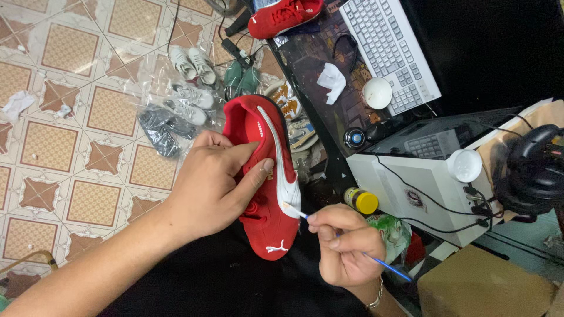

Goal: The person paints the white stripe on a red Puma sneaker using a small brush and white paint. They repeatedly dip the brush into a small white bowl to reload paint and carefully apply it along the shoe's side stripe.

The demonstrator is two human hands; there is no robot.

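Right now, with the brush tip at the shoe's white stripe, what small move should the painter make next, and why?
Probably a short stroke along the white stripe. The right hand pinches the brush with its white-loaded tip touching the stripe's lower edge, and the left hand steadies the red shoe, thumb pressed beside the stripe. A short pull should keep the white off the red.

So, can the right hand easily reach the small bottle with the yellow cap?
Probably yes. The yellow-capped bottle stands just above the right hand with nothing between them, but that hand holds a thin brush, so it is not free to grasp.
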